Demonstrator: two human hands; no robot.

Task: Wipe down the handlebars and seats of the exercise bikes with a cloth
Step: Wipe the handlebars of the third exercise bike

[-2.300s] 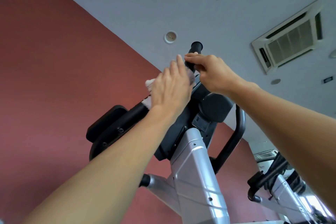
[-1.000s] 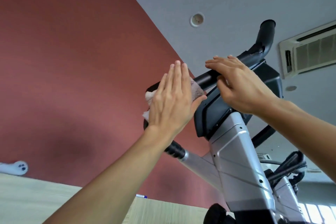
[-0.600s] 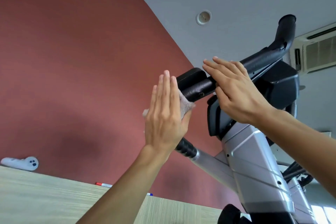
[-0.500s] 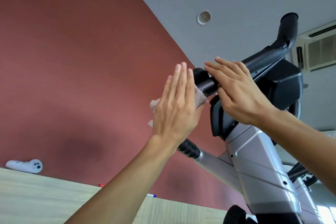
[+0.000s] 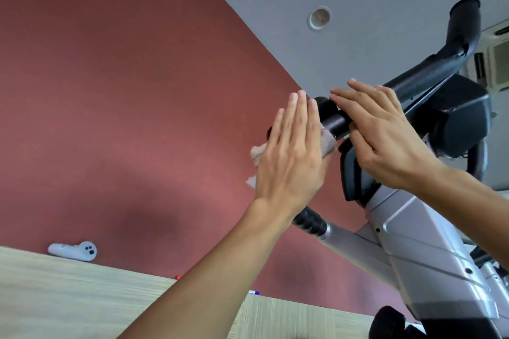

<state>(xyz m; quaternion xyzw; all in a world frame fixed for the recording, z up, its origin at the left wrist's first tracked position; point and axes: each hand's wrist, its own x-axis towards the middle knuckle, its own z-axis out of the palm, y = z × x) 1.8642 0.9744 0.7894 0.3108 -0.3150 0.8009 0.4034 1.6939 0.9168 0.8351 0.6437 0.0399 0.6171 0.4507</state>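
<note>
Pinkish cloth (image 5: 326,143) under flat, straight left fingers (image 5: 298,118); right fingers (image 5: 358,102) straight across handlebar (image 5: 334,122).

Flat left hand (image 5: 289,157), cloth (image 5: 410,143) against handlebar (image 5: 334,122)

Showing here: two hands, left hand (image 5: 289,162) and right hand (image 5: 385,140); one cloth (image 5: 409,143); one exercise bike (image 5: 429,245); one white controller (image 5: 73,250); one ceiling fixture (image 5: 319,18).

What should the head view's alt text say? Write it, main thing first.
A left hand, fingers straight, presses a cloth against the end of a black handlebar while the right hand rests on the bar. Behind: the bike's silver frame, a red wall and ceiling.
</note>
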